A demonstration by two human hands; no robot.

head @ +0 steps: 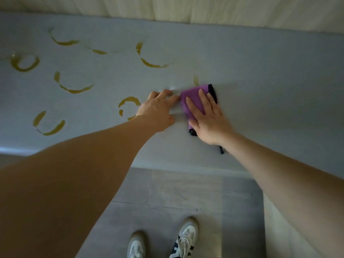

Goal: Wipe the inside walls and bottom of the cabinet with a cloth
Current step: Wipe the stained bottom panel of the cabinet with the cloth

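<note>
A folded purple cloth (193, 96) with a dark edge lies on the grey cabinet bottom (260, 81). My right hand (206, 118) presses flat on it with straight, spread fingers. Just left of the cloth, my left hand (158, 108) rests on the grey surface, its fingers reaching toward the cloth's left edge. Several yellow-brown ring and arc stains (74, 88) mark the surface to the left; a small one (195, 80) sits just beyond the cloth.
A pale wood back wall (204, 10) rises behind the grey surface. The front edge (186, 170) of the cabinet bottom runs across below my arms. Beneath it lie grey floor tiles (186, 192) and my two shoes (162, 243).
</note>
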